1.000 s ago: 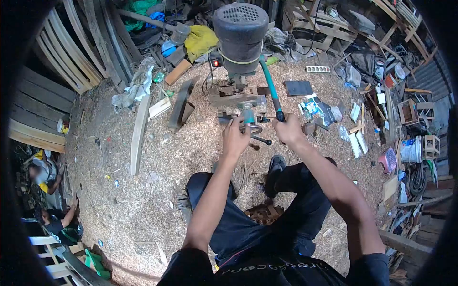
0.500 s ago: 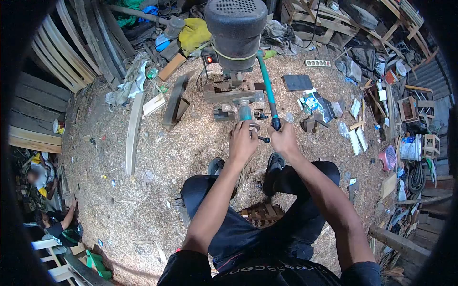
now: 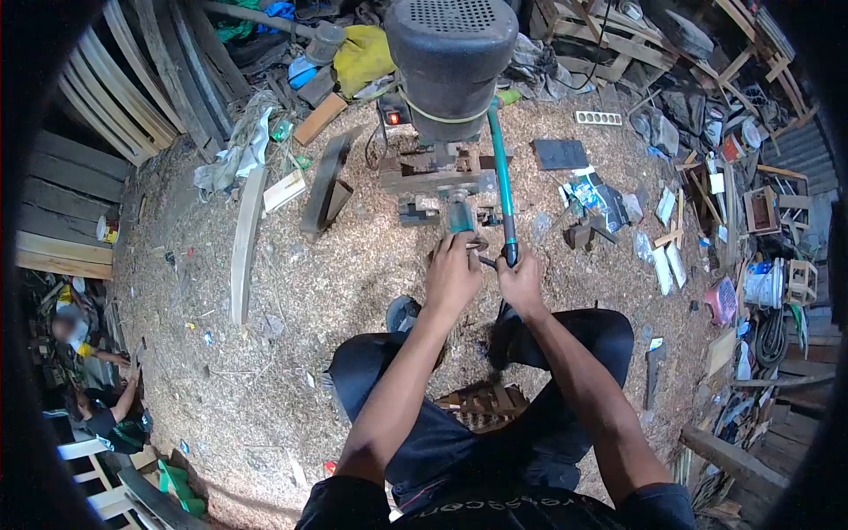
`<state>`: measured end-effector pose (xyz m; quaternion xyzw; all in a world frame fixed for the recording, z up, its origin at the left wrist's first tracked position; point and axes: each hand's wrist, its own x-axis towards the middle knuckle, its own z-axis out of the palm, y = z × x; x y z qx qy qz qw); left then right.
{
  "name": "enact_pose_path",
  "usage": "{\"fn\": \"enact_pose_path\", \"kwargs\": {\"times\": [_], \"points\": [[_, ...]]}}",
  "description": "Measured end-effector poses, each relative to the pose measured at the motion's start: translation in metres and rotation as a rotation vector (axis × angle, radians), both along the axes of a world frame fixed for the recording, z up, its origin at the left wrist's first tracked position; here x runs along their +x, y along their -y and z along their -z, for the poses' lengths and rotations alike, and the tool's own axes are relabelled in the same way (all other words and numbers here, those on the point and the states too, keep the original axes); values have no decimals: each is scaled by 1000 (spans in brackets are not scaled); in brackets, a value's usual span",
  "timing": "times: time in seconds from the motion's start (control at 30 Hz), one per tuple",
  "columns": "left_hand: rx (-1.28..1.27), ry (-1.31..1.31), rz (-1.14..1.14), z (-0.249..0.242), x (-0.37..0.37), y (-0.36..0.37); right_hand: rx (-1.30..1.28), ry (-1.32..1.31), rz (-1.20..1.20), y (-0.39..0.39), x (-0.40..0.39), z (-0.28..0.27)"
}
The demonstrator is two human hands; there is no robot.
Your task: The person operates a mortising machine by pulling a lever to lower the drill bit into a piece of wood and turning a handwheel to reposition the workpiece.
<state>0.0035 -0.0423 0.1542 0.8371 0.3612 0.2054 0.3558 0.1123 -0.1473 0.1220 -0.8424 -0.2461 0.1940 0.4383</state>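
A bench machine with a dark motor housing (image 3: pixel 452 66) stands in front of me, apparently a mortiser or drill press. My right hand (image 3: pixel 521 284) is closed around the black-gripped lower end of its long teal lever (image 3: pixel 501 172). Beside it, my left hand (image 3: pixel 454 278) has its fingers wrapped over a small handwheel (image 3: pixel 478 245) at the front of the machine. The wheel's rim is mostly covered by the fingers. Behind the wheel is a teal screw housing (image 3: pixel 460 215). A wooden piece (image 3: pixel 433 183) lies across the machine under the motor; its contact with the tool is hidden.
Wood shavings cover the ground. A pale curved board (image 3: pixel 248 252) and a dark board (image 3: pixel 329 181) lie to the left. At right are a black flat block (image 3: pixel 559 154), a power strip (image 3: pixel 598 117) and a pink stool (image 3: pixel 722 300). Other people (image 3: pixel 119 420) sit at far left.
The lever's grip and my right hand have come lower, toward me. My left hand has shifted slightly down on the handwheel. The motor appears a little farther right as the view shifts.
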Motion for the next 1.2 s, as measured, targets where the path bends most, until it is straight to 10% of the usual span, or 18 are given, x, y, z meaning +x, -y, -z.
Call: {"fn": "enact_pose_path", "kwargs": {"times": [0.3, 0.63, 0.77, 1.2], "points": [[-35, 16, -19, -13, -1, -7, 129, 114, -7, -2, 7, 51], [26, 188, -188, -24, -8, -61, 213, 115, 9, -15, 24, -109], [5, 186, -201, -19, -11, -66, 293, -343, -42, -32, 31, -223], [572, 785, -182, -190, 59, -138, 725, 511, -77, -183, 148, -305]]}}
